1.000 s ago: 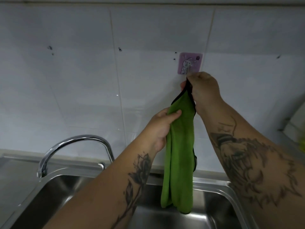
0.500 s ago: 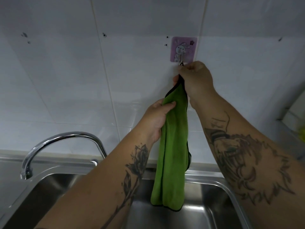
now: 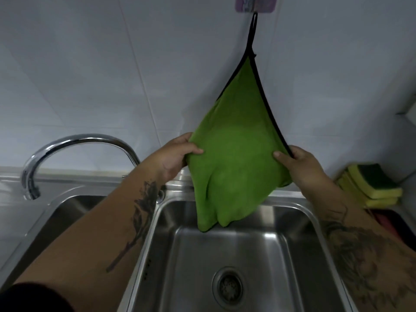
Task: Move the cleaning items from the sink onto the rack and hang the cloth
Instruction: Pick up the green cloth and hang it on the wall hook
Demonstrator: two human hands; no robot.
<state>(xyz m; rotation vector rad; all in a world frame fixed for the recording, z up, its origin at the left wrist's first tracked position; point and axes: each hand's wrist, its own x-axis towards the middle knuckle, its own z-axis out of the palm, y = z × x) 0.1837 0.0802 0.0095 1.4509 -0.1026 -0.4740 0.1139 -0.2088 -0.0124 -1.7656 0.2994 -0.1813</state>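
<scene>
The green cloth [image 3: 234, 154] hangs by its black loop from the purple hook [image 3: 255, 4] on the tiled wall [image 3: 90, 75], its lower end dangling over the back rim of the sink [image 3: 225, 255]. The left hand [image 3: 174, 157] pinches the cloth's left edge, thumb in front and fingers behind, while the right hand [image 3: 302, 164] grips the black-trimmed right edge the same way, spreading the fabric between them. Stacked yellow-and-green sponges [image 3: 371, 183] sit at the sink's right edge, and the tap [image 3: 74, 149] arches over the left basin.
</scene>
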